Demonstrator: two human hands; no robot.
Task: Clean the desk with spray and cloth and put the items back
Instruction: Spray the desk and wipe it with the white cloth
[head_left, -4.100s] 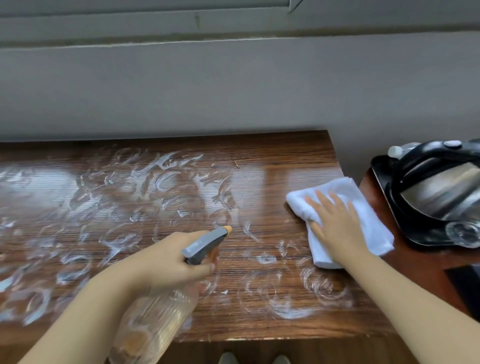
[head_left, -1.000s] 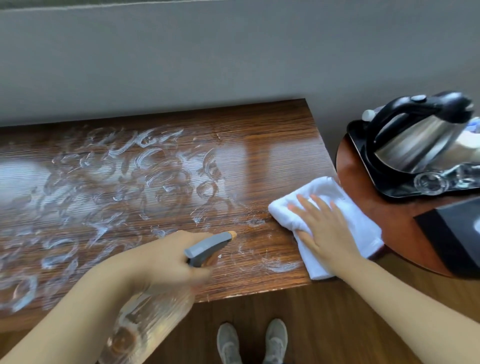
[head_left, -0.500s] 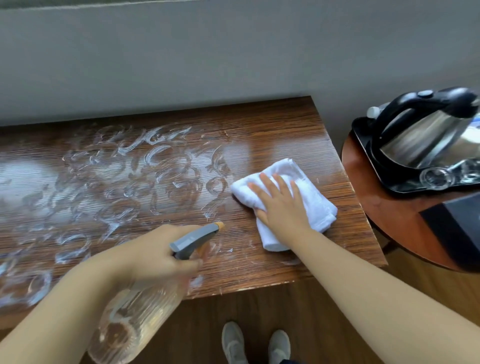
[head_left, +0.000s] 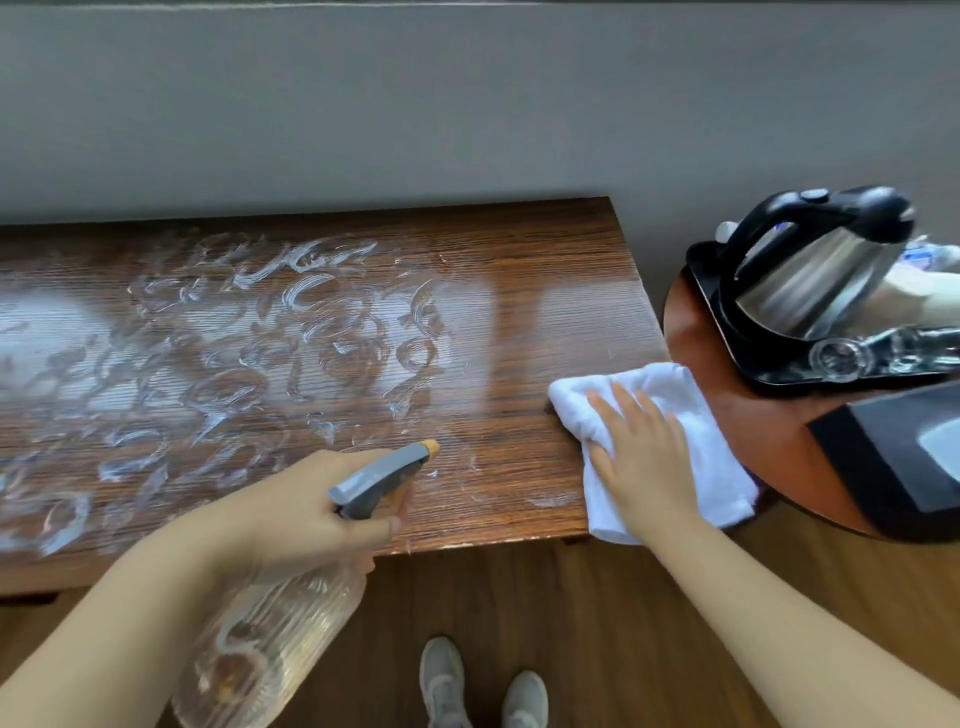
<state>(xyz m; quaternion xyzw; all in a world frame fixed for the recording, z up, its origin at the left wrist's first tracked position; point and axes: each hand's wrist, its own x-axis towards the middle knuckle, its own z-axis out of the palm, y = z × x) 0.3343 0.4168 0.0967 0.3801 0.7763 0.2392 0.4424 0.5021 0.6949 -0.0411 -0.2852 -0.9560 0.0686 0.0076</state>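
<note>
The dark wooden desk (head_left: 545, 291) runs along a grey wall, and white foam swirls cover its left and middle. My right hand (head_left: 641, 449) lies flat, fingers spread, on a folded white cloth (head_left: 711, 467) at the desk's front right corner; the cloth hangs partly over the right edge. My left hand (head_left: 306, 509) grips a clear ribbed spray bottle (head_left: 270, 639) with a grey trigger head and orange nozzle, held over the desk's front edge with the nozzle pointing right and away.
A round reddish side table (head_left: 753, 431) stands right of the desk. On it a black tray (head_left: 706, 291) holds a steel kettle (head_left: 810, 275) with a black handle and some glasses (head_left: 836, 356). A black box (head_left: 893, 457) sits nearer. Below is wooden floor with my grey shoes (head_left: 483, 686).
My right hand slid the cloth from the desk's middle right back to the front right corner, clearing foam there. The left hand keeps holding the spray bottle in about the same place.
</note>
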